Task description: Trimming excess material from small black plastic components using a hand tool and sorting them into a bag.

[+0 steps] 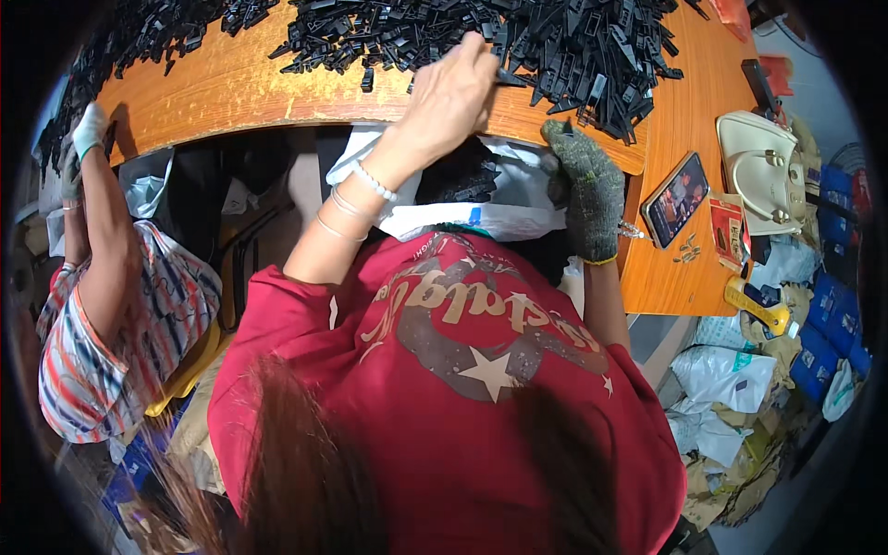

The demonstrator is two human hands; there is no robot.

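My bare left hand [453, 97], with bracelets on its wrist, reaches over the table edge to a heap of small black plastic parts [393, 37]. Its fingers are closed and bent; what they hold, if anything, is hidden. Longer black plastic pieces [601, 69] lie piled just right of it. At the front edge of the table is my right hand [590, 199], in a grey knit glove, its fingers curled together with their contents hidden. Between my arms, below the edge, an open white plastic bag [513, 220] contains many black parts [460, 180].
The wooden table [231, 92] curves ahead. On its right side lie a phone [677, 199], a red packet [729, 231] and a cream handbag [763, 171]. A yellow bottle [758, 305] and white bags [726, 375] are beyond. At left, a co-worker in a striped top [139, 333] handles parts.
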